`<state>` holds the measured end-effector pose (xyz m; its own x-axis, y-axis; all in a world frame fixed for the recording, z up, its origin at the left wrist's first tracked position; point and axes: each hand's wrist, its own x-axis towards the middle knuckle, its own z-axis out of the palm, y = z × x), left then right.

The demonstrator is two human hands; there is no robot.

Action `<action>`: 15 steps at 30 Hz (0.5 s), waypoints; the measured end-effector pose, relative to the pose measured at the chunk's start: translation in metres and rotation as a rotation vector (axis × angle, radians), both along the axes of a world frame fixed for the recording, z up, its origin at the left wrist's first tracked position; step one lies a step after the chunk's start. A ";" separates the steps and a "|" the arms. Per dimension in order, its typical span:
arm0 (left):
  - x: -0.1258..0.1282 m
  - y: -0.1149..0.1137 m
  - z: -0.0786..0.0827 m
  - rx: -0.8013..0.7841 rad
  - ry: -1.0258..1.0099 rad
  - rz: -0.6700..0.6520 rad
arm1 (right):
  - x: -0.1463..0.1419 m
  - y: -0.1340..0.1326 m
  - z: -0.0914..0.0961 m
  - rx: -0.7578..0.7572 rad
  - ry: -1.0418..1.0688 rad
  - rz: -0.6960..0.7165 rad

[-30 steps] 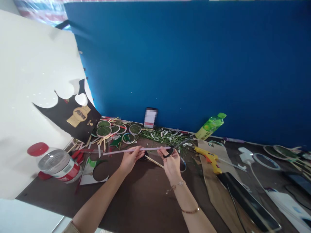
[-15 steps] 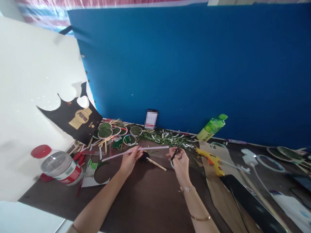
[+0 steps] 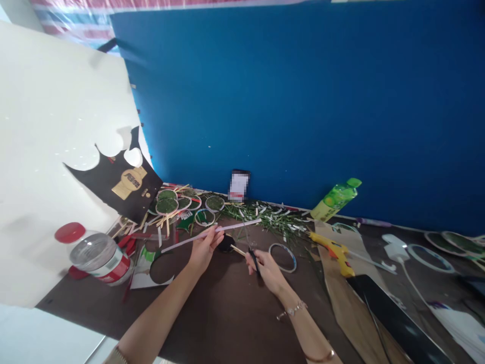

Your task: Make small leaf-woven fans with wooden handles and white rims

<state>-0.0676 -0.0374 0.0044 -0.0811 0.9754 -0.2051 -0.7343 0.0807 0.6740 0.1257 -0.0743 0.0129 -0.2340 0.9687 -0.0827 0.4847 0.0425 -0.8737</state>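
Note:
My left hand (image 3: 203, 247) pinches a long pale strip (image 3: 235, 227) near its middle and holds it slanting above the dark table (image 3: 227, 313). My right hand (image 3: 265, 268) is closed around black scissors (image 3: 252, 253), whose blades point up toward the strip's underside. A thin wooden stick (image 3: 238, 250) with a small black disc (image 3: 226, 244) at its end lies on the table between the two hands. A white ring (image 3: 282, 257) rests just right of my right hand.
A clear jar with a red lid (image 3: 94, 255) lies at left beside paper cutouts. Green-filled rings (image 3: 166, 205) and leaf scraps (image 3: 273, 217) crowd the back. A yellow glue gun (image 3: 333, 248), green bottle (image 3: 335, 198), cardboard and a dark tablet (image 3: 394, 316) sit at right.
My right hand has drawn the scissors away from the strip's right end and come down and left, under the strip. The left hand keeps its hold on the strip.

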 end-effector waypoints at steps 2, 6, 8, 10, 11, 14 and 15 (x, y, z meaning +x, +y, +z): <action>0.001 -0.001 0.000 -0.004 0.018 -0.014 | -0.003 0.003 0.004 0.017 0.017 0.004; 0.001 -0.002 -0.002 0.017 0.038 -0.045 | -0.005 0.007 0.009 0.006 0.105 -0.022; 0.001 -0.001 -0.003 0.025 0.045 -0.053 | -0.005 0.008 0.010 -0.005 0.143 -0.036; 0.001 -0.001 -0.003 0.027 0.052 -0.055 | -0.005 0.008 0.010 -0.004 0.160 -0.051; 0.001 -0.001 -0.003 0.025 0.055 -0.054 | -0.005 0.008 0.010 -0.003 0.165 -0.056; 0.001 -0.001 -0.002 0.022 0.056 -0.052 | -0.004 0.009 0.008 -0.019 0.180 -0.056; 0.001 -0.001 -0.001 0.020 0.056 -0.052 | -0.004 0.010 0.008 -0.026 0.185 -0.055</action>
<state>-0.0665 -0.0384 0.0033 -0.0413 0.9823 -0.1825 -0.6903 0.1040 0.7160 0.1222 -0.0647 0.0208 -0.1943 0.9786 -0.0680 0.3170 -0.0029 -0.9484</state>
